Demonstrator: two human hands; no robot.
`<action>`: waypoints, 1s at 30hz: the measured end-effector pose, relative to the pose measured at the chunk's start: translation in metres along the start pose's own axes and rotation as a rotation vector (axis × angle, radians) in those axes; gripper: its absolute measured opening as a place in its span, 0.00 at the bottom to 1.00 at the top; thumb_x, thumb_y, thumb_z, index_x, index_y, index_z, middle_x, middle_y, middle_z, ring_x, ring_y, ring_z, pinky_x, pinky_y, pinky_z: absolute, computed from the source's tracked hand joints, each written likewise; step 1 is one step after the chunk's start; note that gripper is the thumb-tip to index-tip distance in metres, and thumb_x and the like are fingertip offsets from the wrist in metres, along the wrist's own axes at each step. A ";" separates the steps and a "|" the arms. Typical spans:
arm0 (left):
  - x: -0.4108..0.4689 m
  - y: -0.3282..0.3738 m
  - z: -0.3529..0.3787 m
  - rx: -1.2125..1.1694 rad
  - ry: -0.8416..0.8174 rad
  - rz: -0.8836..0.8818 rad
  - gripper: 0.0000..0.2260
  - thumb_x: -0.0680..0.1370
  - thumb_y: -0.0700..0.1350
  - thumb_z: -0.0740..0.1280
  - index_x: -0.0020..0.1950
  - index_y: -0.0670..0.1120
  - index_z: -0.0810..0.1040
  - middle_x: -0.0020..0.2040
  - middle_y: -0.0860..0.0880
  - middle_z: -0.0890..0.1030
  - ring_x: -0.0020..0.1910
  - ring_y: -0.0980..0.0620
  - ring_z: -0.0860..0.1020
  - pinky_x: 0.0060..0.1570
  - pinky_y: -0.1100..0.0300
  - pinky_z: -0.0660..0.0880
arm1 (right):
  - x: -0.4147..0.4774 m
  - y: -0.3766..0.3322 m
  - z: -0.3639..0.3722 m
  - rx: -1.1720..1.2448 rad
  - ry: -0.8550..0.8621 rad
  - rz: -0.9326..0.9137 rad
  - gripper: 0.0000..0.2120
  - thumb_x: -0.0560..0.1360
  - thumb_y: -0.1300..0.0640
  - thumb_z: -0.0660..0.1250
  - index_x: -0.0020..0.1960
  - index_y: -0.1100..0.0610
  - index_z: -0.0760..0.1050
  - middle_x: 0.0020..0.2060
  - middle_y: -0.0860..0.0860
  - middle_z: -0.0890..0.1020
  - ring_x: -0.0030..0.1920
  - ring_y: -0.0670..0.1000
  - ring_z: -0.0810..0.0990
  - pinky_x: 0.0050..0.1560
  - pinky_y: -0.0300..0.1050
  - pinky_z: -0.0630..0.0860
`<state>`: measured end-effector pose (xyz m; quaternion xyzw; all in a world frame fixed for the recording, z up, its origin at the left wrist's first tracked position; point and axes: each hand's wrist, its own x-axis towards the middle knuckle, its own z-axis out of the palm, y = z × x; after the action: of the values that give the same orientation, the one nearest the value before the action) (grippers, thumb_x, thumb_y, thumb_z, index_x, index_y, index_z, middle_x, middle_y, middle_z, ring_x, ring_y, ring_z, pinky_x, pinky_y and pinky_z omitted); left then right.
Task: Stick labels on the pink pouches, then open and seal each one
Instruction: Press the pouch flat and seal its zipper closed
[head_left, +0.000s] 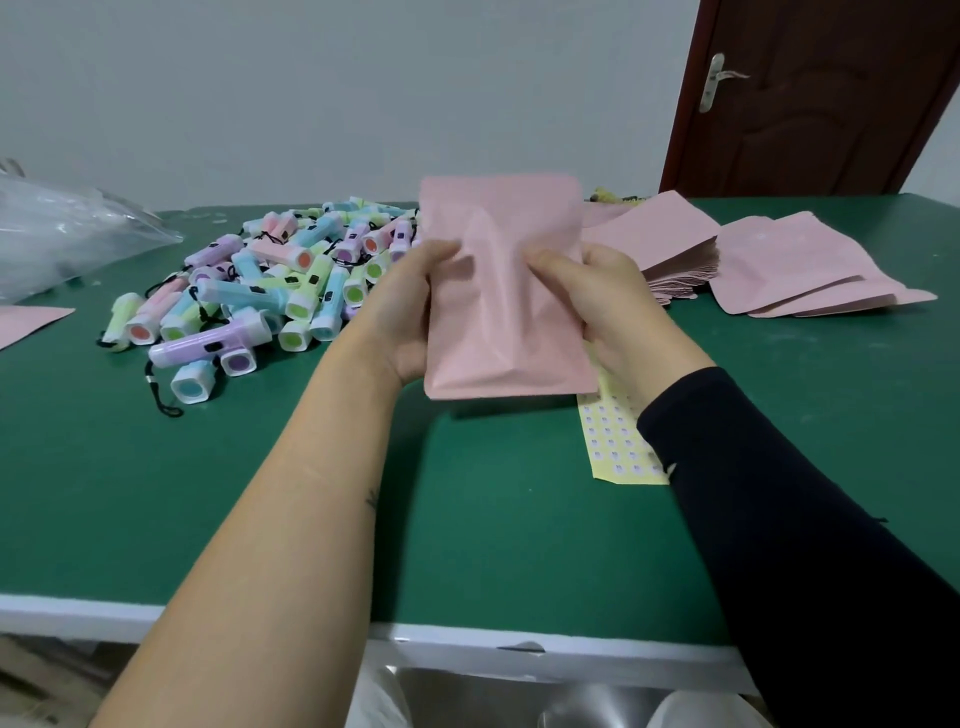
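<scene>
I hold a pink pouch (504, 291) upright above the green table (260, 493), its plain face toward me and bulging in the middle. My left hand (402, 312) grips its left edge, thumb on the front. My right hand (602, 306) grips the right edge, thumb pressed into the front. A yellow label sheet (615, 441) with rows of small stickers lies on the table under my right wrist, partly hidden. A stack of flat pink pouches (670, 244) sits behind my right hand, and more loose pink pouches (800, 270) lie to its right.
A heap of several small pastel flashlights (260, 291) with black cords covers the table's left middle. A clear plastic bag (67, 234) lies at far left, with one pink pouch (26, 322) at the left edge. A brown door (810, 93) stands back right.
</scene>
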<state>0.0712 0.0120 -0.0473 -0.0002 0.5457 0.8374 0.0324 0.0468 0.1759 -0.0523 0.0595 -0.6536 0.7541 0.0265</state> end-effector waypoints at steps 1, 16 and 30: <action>0.000 -0.001 0.000 0.062 -0.001 -0.022 0.09 0.80 0.45 0.64 0.53 0.42 0.80 0.44 0.45 0.85 0.42 0.47 0.84 0.40 0.56 0.81 | 0.001 0.001 -0.002 -0.018 0.001 -0.004 0.09 0.71 0.59 0.75 0.50 0.58 0.81 0.40 0.49 0.87 0.40 0.50 0.86 0.40 0.44 0.83; 0.001 0.008 -0.019 0.151 0.007 0.063 0.10 0.78 0.33 0.66 0.56 0.44 0.80 0.48 0.46 0.86 0.44 0.48 0.85 0.42 0.55 0.82 | 0.007 0.000 -0.013 -0.096 -0.359 0.070 0.11 0.73 0.66 0.71 0.53 0.57 0.80 0.46 0.50 0.86 0.46 0.49 0.85 0.44 0.42 0.81; 0.007 0.004 -0.021 0.247 0.084 0.144 0.10 0.79 0.34 0.65 0.56 0.44 0.80 0.48 0.45 0.85 0.43 0.48 0.83 0.50 0.52 0.81 | 0.010 0.007 -0.009 -0.124 -0.135 -0.028 0.07 0.74 0.60 0.72 0.52 0.58 0.80 0.47 0.52 0.86 0.49 0.52 0.85 0.55 0.49 0.81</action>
<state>0.0630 -0.0082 -0.0525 0.0080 0.6441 0.7632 -0.0510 0.0360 0.1829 -0.0594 0.1176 -0.6982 0.7061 -0.0037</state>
